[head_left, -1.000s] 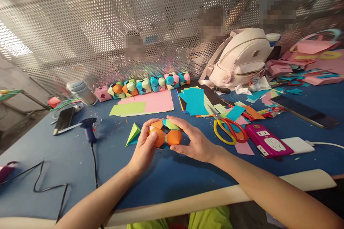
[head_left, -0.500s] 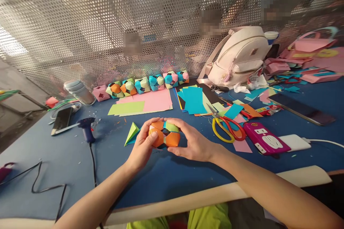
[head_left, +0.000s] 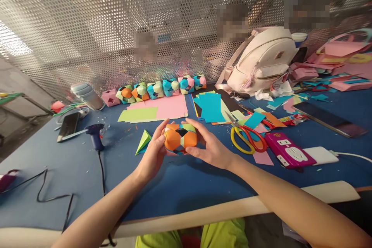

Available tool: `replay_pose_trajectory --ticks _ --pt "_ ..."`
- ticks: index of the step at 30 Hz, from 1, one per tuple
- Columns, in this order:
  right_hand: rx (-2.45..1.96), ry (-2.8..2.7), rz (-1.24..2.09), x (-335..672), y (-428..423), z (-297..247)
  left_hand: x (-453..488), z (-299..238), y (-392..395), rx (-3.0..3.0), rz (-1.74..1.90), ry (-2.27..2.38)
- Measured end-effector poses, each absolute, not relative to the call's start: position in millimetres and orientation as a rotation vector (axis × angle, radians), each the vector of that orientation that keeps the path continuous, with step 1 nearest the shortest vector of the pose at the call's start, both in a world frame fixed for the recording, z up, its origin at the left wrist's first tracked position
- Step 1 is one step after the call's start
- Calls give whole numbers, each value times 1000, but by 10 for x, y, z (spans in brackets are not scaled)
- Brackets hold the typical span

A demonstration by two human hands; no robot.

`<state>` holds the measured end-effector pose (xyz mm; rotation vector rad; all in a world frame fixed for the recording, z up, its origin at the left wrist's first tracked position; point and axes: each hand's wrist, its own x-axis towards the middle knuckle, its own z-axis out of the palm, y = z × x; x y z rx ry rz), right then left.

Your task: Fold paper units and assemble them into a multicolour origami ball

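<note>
An origami ball point(head_left: 180, 138) of orange, green and blue folded paper, with openings in its faces, is held above the table between my two hands. My left hand point(head_left: 155, 149) grips its left side, thumb on the near face. On the right side my right hand point(head_left: 209, 146) closes round it, thumb low and fingers over the top. Just left of my left hand lies a folded green and blue paper piece point(head_left: 143, 142). Behind, several similar origami balls point(head_left: 155, 90) stand in a row against the perforated metal screen.
A hot glue gun point(head_left: 95, 135) with a black cord lies at left, near a phone point(head_left: 68, 127) and a bottle point(head_left: 87, 96). Coloured paper point(head_left: 210, 108), scissors point(head_left: 247, 139), a magenta power strip point(head_left: 289, 151) and a pink backpack point(head_left: 258, 62) occupy the right. People sit beyond the screen.
The origami ball has been turned a little between my hands, showing more of its orange face. My left fingers have lifted slightly off its top. The view has shifted slightly.
</note>
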<state>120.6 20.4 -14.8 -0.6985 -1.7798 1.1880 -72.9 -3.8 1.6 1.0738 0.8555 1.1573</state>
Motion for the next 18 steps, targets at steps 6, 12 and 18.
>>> replay_pose_trajectory --ticks 6,12,18 --pt "-717 -1424 1544 1229 323 -156 -761 -39 10 1187 1184 820" --pt "-766 -1174 1757 1237 381 -137 -751 -38 -13 1360 1198 917" --pt "-773 -1104 1785 1189 386 -156 -704 -36 -12 1392 1220 994"
